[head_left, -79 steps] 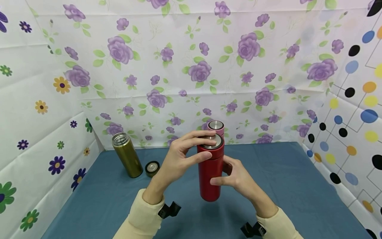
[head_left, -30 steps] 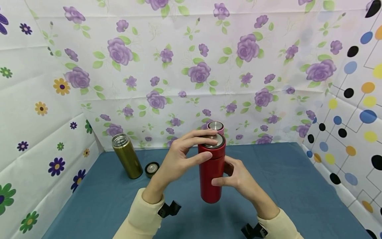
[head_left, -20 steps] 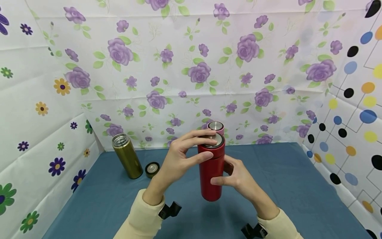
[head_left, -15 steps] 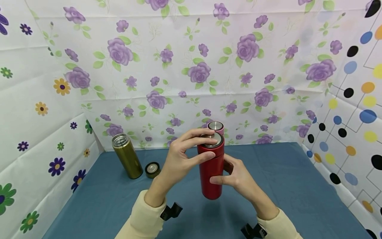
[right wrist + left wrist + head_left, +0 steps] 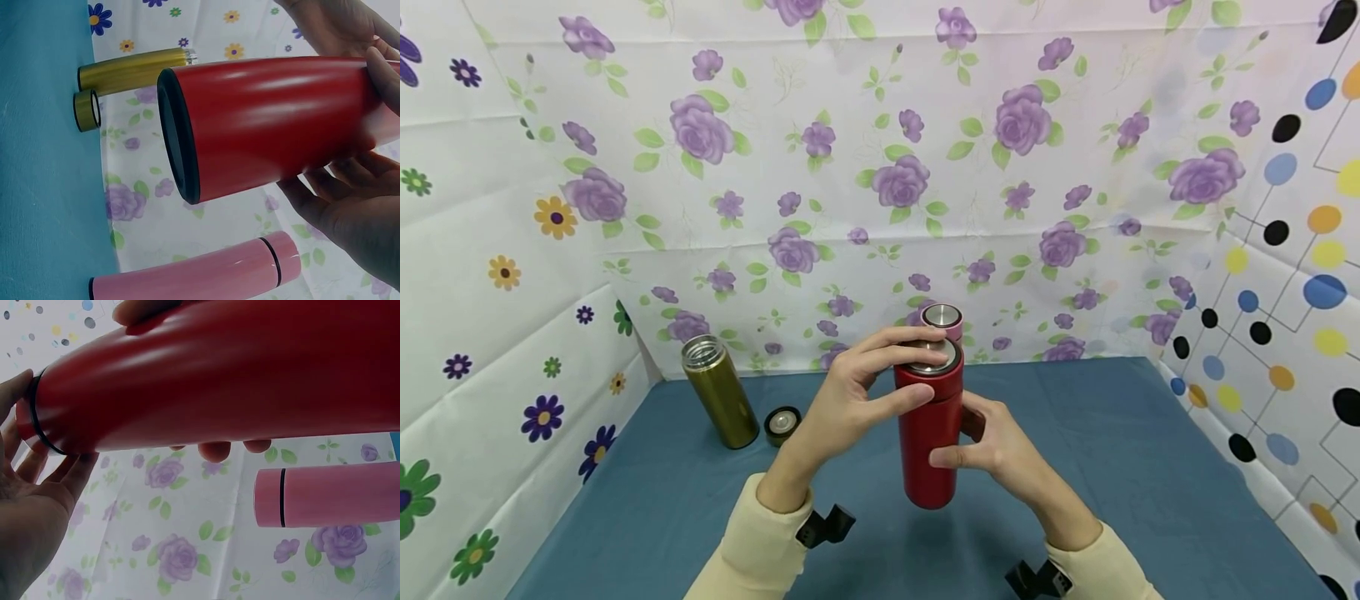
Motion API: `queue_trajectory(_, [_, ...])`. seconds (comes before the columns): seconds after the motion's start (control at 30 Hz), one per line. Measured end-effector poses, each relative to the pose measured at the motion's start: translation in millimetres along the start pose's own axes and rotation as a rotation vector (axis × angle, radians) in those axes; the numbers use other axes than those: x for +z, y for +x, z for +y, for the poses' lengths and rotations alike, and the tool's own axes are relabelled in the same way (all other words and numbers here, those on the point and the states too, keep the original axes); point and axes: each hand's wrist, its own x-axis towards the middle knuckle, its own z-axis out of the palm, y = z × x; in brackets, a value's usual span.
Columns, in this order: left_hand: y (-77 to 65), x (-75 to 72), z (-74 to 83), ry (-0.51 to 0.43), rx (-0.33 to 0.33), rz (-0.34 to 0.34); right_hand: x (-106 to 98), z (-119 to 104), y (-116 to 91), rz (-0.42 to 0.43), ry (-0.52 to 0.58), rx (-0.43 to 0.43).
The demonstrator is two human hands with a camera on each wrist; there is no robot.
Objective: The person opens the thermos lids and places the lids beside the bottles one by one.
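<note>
A red thermos (image 5: pixel 929 442) is held up off the table, its black base (image 5: pixel 176 137) showing in the right wrist view. My left hand (image 5: pixel 850 392) grips its steel-topped lid (image 5: pixel 936 358), fingers across the top and thumb at the side. Lower down, my right hand (image 5: pixel 988 437) holds the body, thumb in front and fingers behind. A black seam (image 5: pixel 39 415) lies between lid and body in the left wrist view. Behind it stands a pink thermos (image 5: pixel 951 325), lidded and mostly hidden in the head view.
At the left an olive-gold thermos (image 5: pixel 722 396) stands uncapped, its steel mouth showing. Its lid (image 5: pixel 782 422) lies beside it on the blue tablecloth (image 5: pixel 1075 450). Flower-printed cloth (image 5: pixel 850 167) hangs at the back, with a dotted cloth (image 5: pixel 1285 333) at the right.
The red thermos has shifted slightly up, then back down. My left hand turned a little on the lid and came back to the left. My right hand's grip looks the same.
</note>
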Motion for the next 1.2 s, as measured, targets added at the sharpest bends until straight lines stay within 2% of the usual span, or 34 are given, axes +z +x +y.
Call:
queue_trajectory(0.2, [0.2, 2.2, 1.8, 0.064, 0.024, 0.042, 1.0, 0.6, 0.3, 0.017, -0.01, -0.004])
queue_trajectory(0.4, [1.8, 7.1, 2.2, 0.174, 0.043, 0.11, 2.4, 0.4, 1.4, 0.047, -0.036, -0.004])
queue_trajectory(0.5, [1.4, 7.0, 2.4, 0.198, 0.031, 0.107, 2.3, 0.6, 1.6, 0.053, -0.045, 0.0])
queue_trajectory(0.6, [0.0, 4.0, 2.8, 0.164, 0.016, 0.066, 1.6, 0.7, 1.3, 0.052, -0.044, 0.009])
queue_trajectory(0.83, [-1.8, -0.6, 1.4, 0.017, 0.002, -0.008, 1.0, 0.5, 0.2, 0.02, -0.028, 0.012])
queue_trajectory(1.03, [-1.9, 0.5, 1.5, 0.009, 0.008, 0.014, 1.9, -0.6, -0.7, 0.012, -0.032, 0.009])
queue_trajectory(1.2, [-1.4, 3.0, 2.8, 0.052, 0.018, 0.062, 2.7, -0.8, -0.5, 0.019, -0.036, 0.01])
